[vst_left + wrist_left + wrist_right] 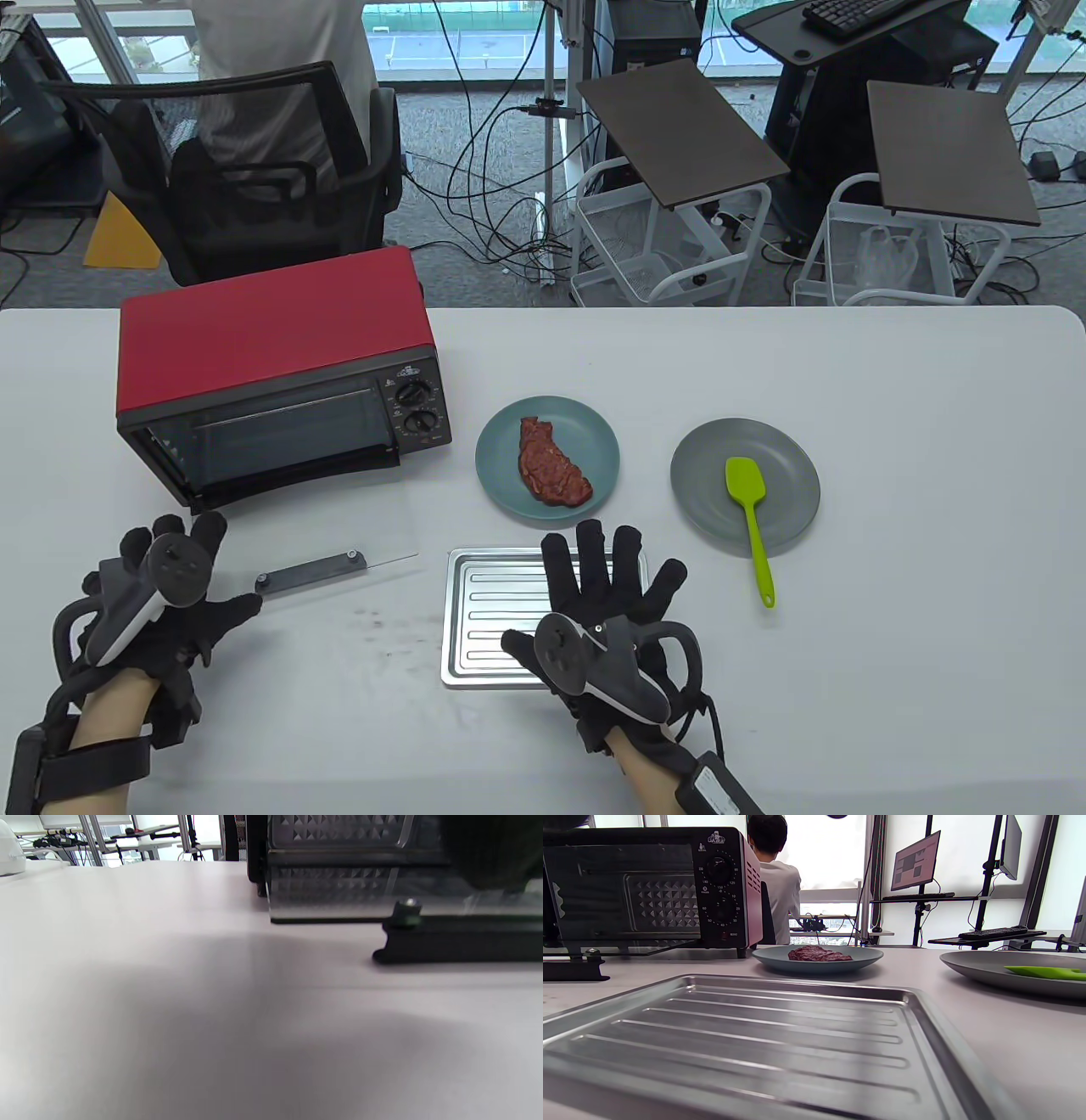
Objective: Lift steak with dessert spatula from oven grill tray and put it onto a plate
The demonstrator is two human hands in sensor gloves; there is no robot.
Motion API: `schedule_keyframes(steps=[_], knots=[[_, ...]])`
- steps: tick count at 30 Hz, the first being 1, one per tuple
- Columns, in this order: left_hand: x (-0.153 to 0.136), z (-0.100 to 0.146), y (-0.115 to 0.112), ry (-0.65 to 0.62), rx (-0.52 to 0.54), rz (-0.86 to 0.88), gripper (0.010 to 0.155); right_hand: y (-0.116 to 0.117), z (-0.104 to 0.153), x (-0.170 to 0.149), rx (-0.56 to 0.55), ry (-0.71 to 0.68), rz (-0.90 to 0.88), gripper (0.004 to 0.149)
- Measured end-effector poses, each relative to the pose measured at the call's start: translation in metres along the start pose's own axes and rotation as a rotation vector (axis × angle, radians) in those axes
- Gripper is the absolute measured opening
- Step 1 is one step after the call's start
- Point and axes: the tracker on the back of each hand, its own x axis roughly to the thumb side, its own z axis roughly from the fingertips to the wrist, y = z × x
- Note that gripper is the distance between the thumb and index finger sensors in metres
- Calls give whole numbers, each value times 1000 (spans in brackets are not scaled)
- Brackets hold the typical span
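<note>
We found the steak (553, 463) lying on the teal plate (501, 475), beyond the bare tray (488, 628). The spatula (750, 514) lay on the grey plate (789, 518). Our right hand (607, 607) hovered flat over the tray with fingers spread, holding nothing; our left hand (165, 594) lay open beside the oven door (280, 518).
</note>
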Motion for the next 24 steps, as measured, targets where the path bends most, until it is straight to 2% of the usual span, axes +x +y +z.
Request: schedule_keyframes(steps=[11,15,24], knots=[[8,-23,-30,37,-86,7,92,2,-3,-4,33,22,-15,101],[9,-24,-29,45,-67,7,84,3,-3,-4,36,24,-12,100],[14,-24,-24,49,-72,-71,82,3,-2,-4,32,33,-21,99]])
